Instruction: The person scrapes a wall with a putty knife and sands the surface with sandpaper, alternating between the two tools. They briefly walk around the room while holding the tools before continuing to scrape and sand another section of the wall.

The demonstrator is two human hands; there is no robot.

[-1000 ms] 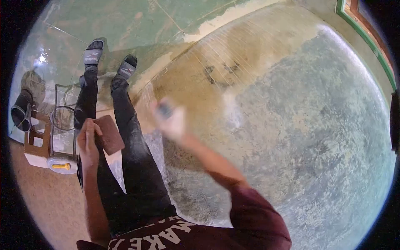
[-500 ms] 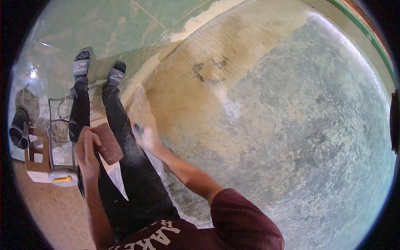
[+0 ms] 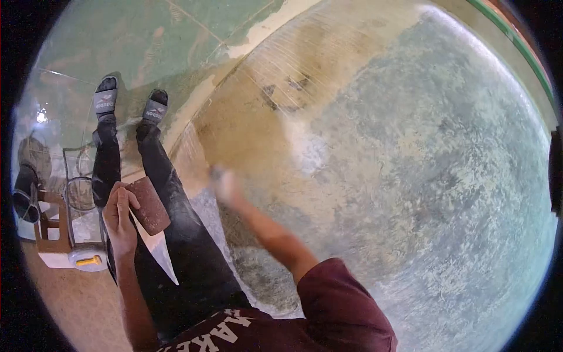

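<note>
My left hand (image 3: 121, 220) is closed on the near edge of a flat, reddish-brown rectangular piece (image 3: 148, 206) with pale specks, its fingers lying over one corner. The piece sits over my legs (image 3: 182, 234). Further right, my right hand (image 3: 230, 190) is stretched out over the brownish part of a large mottled surface (image 3: 381, 176), smeared by motion. A small dark thing (image 3: 217, 171) shows at its fingertips; I cannot tell what it is. Tan and grey-green patches cover the surface around that hand, with dark smudges (image 3: 284, 94) beyond it.
Left of my legs stand a brown frame-like stand (image 3: 51, 220), a dark round container (image 3: 26, 193) and a wire-framed item (image 3: 81, 193). A yellow-handled tool (image 3: 89, 260) lies on a pale lid (image 3: 82, 252). Green floor (image 3: 141, 47) stretches past my feet, bordering the surface's edge.
My right hand has moved right, from beside my leg out over the brownish surface. My left hand still holds the reddish-brown piece, and the view has shifted slightly.
</note>
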